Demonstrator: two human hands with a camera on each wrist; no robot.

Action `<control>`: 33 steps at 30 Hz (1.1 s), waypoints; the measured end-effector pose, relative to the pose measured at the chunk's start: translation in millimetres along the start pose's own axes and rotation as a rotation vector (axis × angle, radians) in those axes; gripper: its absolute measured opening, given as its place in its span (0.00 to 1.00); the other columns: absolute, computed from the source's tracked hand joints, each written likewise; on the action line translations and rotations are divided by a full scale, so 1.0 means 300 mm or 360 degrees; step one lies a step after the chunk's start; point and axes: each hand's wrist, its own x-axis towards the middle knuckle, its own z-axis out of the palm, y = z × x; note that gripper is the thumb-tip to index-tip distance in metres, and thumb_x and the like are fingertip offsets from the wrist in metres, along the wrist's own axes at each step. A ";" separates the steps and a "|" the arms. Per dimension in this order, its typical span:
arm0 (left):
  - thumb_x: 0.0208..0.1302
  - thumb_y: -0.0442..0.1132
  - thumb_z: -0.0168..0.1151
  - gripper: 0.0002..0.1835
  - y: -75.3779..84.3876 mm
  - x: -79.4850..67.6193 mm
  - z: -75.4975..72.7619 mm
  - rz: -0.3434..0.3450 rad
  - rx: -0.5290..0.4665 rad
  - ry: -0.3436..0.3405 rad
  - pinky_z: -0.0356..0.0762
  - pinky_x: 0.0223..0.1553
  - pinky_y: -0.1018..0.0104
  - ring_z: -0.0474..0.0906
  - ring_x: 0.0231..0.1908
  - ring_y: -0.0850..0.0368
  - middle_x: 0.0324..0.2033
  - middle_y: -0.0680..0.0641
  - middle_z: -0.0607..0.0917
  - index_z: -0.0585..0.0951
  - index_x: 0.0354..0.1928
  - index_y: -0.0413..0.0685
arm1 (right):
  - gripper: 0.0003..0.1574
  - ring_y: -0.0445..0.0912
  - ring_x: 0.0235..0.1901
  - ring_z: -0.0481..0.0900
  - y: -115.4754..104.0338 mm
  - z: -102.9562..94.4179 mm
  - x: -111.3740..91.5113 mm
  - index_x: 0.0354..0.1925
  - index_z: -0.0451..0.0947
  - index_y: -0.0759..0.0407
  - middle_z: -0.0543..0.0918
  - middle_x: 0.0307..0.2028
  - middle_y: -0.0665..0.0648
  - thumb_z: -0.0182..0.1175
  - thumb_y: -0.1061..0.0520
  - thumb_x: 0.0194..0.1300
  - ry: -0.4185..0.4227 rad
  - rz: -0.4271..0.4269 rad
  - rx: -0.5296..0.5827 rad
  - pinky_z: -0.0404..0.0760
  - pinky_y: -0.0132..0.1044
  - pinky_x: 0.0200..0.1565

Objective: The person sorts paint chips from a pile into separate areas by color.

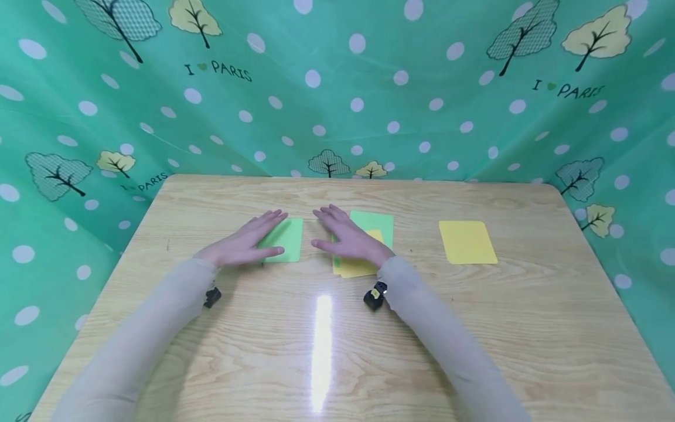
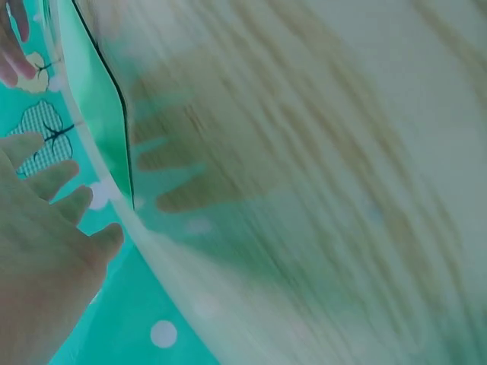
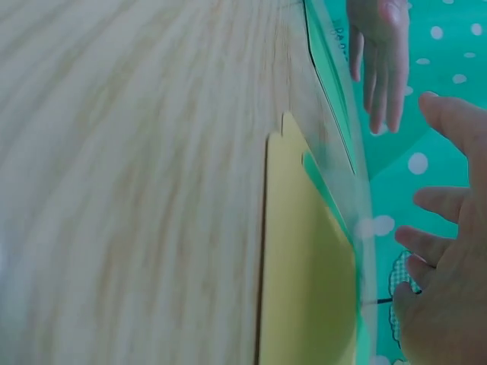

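Note:
My left hand (image 1: pixel 245 240) is held over a green square card (image 1: pixel 292 241), fingers extended and the thumb apart, covering the card's left part. In the left wrist view a gap shows between that hand (image 2: pixel 46 228) and the green card (image 2: pixel 99 114). Right of it, my right hand (image 1: pixel 348 235) hovers with spread fingers above overlapping yellow cards (image 1: pixel 355 268) and a green card (image 1: pixel 377 220). The right wrist view shows the yellow cards (image 3: pixel 304 266) lying flat, apart from the right hand (image 3: pixel 449 251). Neither hand holds anything. The hands hide parts of the cards.
Another yellow card (image 1: pixel 468 242) lies alone farther right on the wooden table (image 1: pixel 527 328). A green dotted cloth (image 1: pixel 327 88) with printed trees hangs behind and along the sides. A bright light streak (image 1: pixel 321 351) reflects off the front of the tabletop.

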 end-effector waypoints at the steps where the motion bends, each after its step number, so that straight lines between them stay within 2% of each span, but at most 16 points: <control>1: 0.68 0.61 0.51 0.44 0.003 0.004 0.001 0.0004 -0.0001 -0.0002 0.32 0.70 0.44 0.36 0.73 0.42 0.75 0.42 0.43 0.46 0.77 0.51 | 0.49 0.53 0.74 0.36 0.002 -0.006 -0.006 0.76 0.47 0.55 0.47 0.74 0.62 0.51 0.36 0.69 0.0004 -0.0002 0.0002 0.45 0.55 0.69; 12: 0.68 0.61 0.50 0.43 0.043 0.050 0.012 0.0083 -0.0029 -0.0033 0.33 0.70 0.45 0.37 0.73 0.43 0.75 0.42 0.44 0.47 0.77 0.52 | 0.47 0.53 0.73 0.39 0.039 -0.049 -0.069 0.76 0.49 0.56 0.50 0.74 0.61 0.52 0.37 0.69 0.0020 -0.0001 0.0012 0.47 0.55 0.69; 19: 0.69 0.61 0.49 0.43 0.080 0.076 0.026 0.0163 0.0008 -0.0050 0.33 0.70 0.45 0.38 0.73 0.43 0.75 0.41 0.45 0.47 0.77 0.51 | 0.46 0.55 0.73 0.43 0.065 -0.067 -0.118 0.75 0.52 0.58 0.53 0.73 0.63 0.53 0.39 0.69 0.0041 -0.0026 -0.0023 0.51 0.55 0.69; 24: 0.69 0.61 0.48 0.42 0.101 0.094 0.041 0.0190 0.0044 -0.0053 0.34 0.70 0.47 0.39 0.73 0.44 0.75 0.40 0.46 0.47 0.77 0.51 | 0.46 0.55 0.73 0.42 0.082 -0.080 -0.161 0.75 0.51 0.57 0.52 0.73 0.62 0.53 0.39 0.70 0.0030 0.0019 0.0001 0.51 0.57 0.68; 27: 0.70 0.62 0.45 0.41 0.114 0.106 0.052 0.0204 0.0083 -0.0058 0.34 0.70 0.47 0.40 0.73 0.44 0.75 0.41 0.46 0.47 0.77 0.50 | 0.46 0.56 0.72 0.44 0.092 -0.087 -0.186 0.75 0.51 0.56 0.52 0.73 0.63 0.53 0.39 0.69 0.0026 0.0028 0.0034 0.52 0.58 0.67; 33: 0.71 0.63 0.41 0.40 0.151 0.130 0.078 0.0235 0.0117 -0.0058 0.35 0.70 0.45 0.41 0.73 0.45 0.75 0.41 0.48 0.49 0.76 0.49 | 0.47 0.57 0.71 0.48 0.117 -0.096 -0.234 0.75 0.49 0.56 0.52 0.73 0.64 0.53 0.38 0.69 0.0026 0.0019 -0.0007 0.54 0.56 0.67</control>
